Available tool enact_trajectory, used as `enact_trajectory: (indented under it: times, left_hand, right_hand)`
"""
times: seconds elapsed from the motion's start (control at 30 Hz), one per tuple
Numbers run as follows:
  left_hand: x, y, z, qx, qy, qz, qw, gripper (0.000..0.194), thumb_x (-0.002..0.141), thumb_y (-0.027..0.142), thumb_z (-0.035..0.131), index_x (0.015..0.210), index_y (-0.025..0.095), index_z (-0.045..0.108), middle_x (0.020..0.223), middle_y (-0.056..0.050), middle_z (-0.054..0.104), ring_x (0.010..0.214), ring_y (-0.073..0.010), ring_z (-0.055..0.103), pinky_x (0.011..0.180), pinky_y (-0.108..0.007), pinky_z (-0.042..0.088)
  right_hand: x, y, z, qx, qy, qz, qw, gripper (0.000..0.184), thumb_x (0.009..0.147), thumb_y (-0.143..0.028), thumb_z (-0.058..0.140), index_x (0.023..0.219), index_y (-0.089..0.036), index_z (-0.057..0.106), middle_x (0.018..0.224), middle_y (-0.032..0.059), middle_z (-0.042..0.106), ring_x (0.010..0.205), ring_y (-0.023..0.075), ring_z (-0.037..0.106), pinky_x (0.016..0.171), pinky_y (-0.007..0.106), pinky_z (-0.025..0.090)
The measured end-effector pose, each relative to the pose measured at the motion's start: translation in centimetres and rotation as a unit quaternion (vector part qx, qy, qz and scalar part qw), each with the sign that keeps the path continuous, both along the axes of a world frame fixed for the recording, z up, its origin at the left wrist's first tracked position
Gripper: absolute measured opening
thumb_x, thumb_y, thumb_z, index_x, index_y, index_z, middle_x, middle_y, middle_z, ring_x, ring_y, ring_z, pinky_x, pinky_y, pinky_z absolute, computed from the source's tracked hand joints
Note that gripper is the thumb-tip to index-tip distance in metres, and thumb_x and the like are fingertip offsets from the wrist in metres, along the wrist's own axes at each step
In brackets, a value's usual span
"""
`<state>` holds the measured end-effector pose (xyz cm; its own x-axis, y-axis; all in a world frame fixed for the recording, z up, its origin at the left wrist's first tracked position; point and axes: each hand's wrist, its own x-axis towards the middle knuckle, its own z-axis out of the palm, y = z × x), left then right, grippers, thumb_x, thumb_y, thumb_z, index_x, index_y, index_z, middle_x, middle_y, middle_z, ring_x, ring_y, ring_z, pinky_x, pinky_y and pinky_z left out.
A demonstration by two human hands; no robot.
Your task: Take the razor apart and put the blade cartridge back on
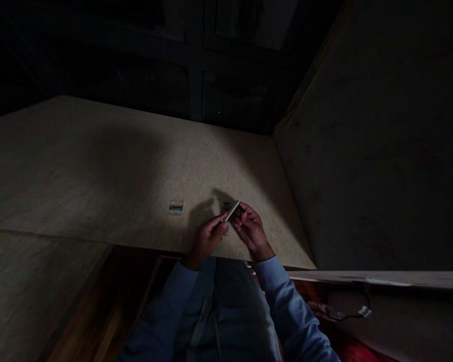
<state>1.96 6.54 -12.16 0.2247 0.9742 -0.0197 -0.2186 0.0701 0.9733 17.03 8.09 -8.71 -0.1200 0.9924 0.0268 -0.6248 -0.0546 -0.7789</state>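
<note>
Above the near edge of the table, a slim, pale, elongated object (232,211) with a darker underside is held tilted; its kind is too dark to make out. My left hand (207,239) pinches its lower end between thumb and fingers. Close on the other side, my right hand (251,229) has its fingers curled at the upper end, around a small dark part (242,209) that I cannot name. To the left of both hands lies a small clear packet (175,207) with a teal strip inside.
The beige table (136,176) stretches away to a dark window (196,75). A wall (377,151) rises along its right side. Below on the right are a dark cable (337,318) with a white tag and a red item (357,349). The room is very dim.
</note>
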Motion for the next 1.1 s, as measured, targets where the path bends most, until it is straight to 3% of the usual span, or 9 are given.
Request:
enact_trajectory:
  times: [0.27,0.5,0.63,0.77,1.0,1.1]
  left_hand:
    - [-0.2,-0.1,1.1,-0.043,-0.045,-0.058,0.996,0.074,0.08,0.061,0.069,0.132,0.009,0.062,0.064,0.003,0.055,0.045,-0.0038,0.032,0.041,-0.021,0.022]
    - [-0.3,0.2,2.5,-0.103,-0.088,0.025,0.99,0.07,0.072,0.059,0.078,0.122,0.012,0.064,0.057,0.009,0.045,0.039,-0.0019,0.028,0.039,-0.019,0.016]
    - [-0.1,0.4,2.9,-0.122,-0.082,0.057,0.988,0.06,0.068,0.061,0.079,0.101,0.012,0.066,0.051,0.009,0.044,0.036,-0.002,0.026,0.037,-0.018,0.015]
    - [0.0,0.6,3.3,-0.131,-0.066,0.064,0.987,0.051,0.065,0.06,0.081,0.074,0.016,0.057,0.049,0.009,0.044,0.034,-0.0016,0.028,0.036,-0.018,0.016]
    - [-0.5,1.1,3.7,-0.136,-0.053,0.0,0.989,0.051,0.067,0.059,0.079,0.061,0.017,0.052,0.045,0.008,0.04,0.033,-0.0018,0.027,0.035,-0.02,0.014]
    - [-0.6,1.2,3.7,-0.139,-0.054,0.005,0.989,0.05,0.066,0.057,0.08,0.061,0.016,0.052,0.046,0.008,0.04,0.033,-0.0019,0.027,0.036,-0.02,0.014]
  right_hand:
    - [0.1,0.3,-0.4,-0.015,-0.023,-0.044,0.999,0.047,0.068,-0.043,0.088,0.105,-0.021,0.069,0.07,-0.0037,0.051,0.059,0.0109,0.039,0.06,0.027,0.038]
    - [-0.5,0.2,-1.9,0.029,-0.126,-0.083,0.988,0.039,0.073,-0.038,0.085,0.106,-0.023,0.07,0.083,-0.0009,0.063,0.067,0.0115,0.053,0.066,0.026,0.047]
    - [-1.1,-0.5,-2.8,0.097,-0.247,-0.1,0.959,0.039,0.075,-0.029,0.084,0.111,-0.025,0.069,0.081,-0.0017,0.062,0.072,0.0135,0.056,0.072,0.028,0.05]
    - [-1.1,-0.7,-3.1,0.122,-0.277,-0.124,0.945,0.037,0.079,-0.028,0.081,0.113,-0.025,0.068,0.083,-0.0013,0.062,0.07,0.0131,0.055,0.069,0.027,0.05]
    - [-1.0,-0.6,-3.0,0.126,-0.291,-0.132,0.939,0.039,0.076,-0.028,0.083,0.112,-0.026,0.07,0.086,0.0004,0.062,0.073,0.0149,0.054,0.068,0.028,0.049]
    - [-1.0,-0.5,-3.0,0.131,-0.299,-0.137,0.935,0.039,0.075,-0.027,0.084,0.112,-0.027,0.071,0.087,0.0008,0.062,0.073,0.0152,0.054,0.068,0.028,0.049]
